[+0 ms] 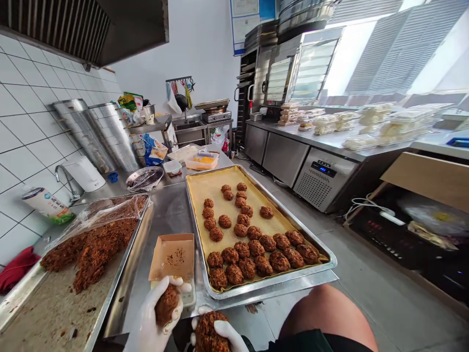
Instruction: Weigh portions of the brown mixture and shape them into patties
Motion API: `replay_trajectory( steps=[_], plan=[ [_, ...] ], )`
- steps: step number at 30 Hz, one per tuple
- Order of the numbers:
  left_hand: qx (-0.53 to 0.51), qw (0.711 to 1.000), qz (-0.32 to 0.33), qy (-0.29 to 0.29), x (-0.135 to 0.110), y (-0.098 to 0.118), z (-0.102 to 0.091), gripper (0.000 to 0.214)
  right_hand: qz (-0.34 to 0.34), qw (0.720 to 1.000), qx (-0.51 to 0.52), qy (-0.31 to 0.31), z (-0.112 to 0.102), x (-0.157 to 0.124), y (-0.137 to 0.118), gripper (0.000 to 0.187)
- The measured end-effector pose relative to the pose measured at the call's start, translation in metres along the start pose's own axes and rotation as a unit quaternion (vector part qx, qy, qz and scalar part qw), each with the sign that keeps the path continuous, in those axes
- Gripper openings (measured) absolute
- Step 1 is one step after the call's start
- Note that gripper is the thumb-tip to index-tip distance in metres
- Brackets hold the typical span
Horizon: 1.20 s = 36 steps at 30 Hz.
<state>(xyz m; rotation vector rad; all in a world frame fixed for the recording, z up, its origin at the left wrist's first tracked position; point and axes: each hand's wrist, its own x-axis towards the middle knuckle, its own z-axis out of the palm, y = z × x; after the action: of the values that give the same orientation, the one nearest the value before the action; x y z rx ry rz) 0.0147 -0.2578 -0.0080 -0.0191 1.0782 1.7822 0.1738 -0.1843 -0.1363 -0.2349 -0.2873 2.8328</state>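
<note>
My left hand (149,313), in a white glove, curls its fingers around a brown ball of shredded mixture (167,304). Another, larger-looking brown ball (211,334) is gripped in my gloved right hand (231,333) at the bottom edge, partly cut off by the frame. Just beyond my left hand, a small cardboard box (171,244) with brown crumbs inside sits over a clear container (189,296). To the right lies a metal tray (264,295) lined with yellowish paper, bearing many similar balls, packed in rows at its near end and looser farther back.
On the left, a large tray (44,313) holds a loose brown mass (106,244) partly under plastic film (110,208). Behind stand a bowl (144,178) and a tub with orange contents (202,161). Stacked clear boxes (377,120) cover the right counter. My knee (326,313) is below the tray.
</note>
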Motion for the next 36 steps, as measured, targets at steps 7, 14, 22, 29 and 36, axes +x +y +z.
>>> replay_trajectory(
  steps=[7, 14, 22, 29, 36],
  plan=[
    [-0.051, 0.998, 0.016, -0.038, -0.008, -0.016, 0.004, 0.023, 0.033, 0.998, 0.024, 0.046, 0.01, -0.005, 0.0, 0.033],
    [0.105, 0.993, 0.024, -0.056, -0.016, -0.021, 0.009, 0.027, 0.003, 0.996, 0.044, 0.073, 0.024, -0.009, 0.002, 0.031],
    [0.015, 1.0, -0.006, 0.016, -0.003, -0.023, 0.003, 0.05, 0.036, 0.996, 0.047, 0.061, 0.013, -0.008, -0.001, 0.031],
    [0.02, 0.996, -0.003, -0.082, -0.01, -0.004, 0.001, 0.034, 0.018, 0.997, 0.044, 0.069, 0.02, -0.007, -0.001, 0.032],
    [-0.037, 0.999, 0.025, 0.023, -0.007, -0.014, -0.014, 0.03, 0.02, 0.995, 0.044, 0.088, 0.021, -0.008, 0.0, 0.031]
  ],
)
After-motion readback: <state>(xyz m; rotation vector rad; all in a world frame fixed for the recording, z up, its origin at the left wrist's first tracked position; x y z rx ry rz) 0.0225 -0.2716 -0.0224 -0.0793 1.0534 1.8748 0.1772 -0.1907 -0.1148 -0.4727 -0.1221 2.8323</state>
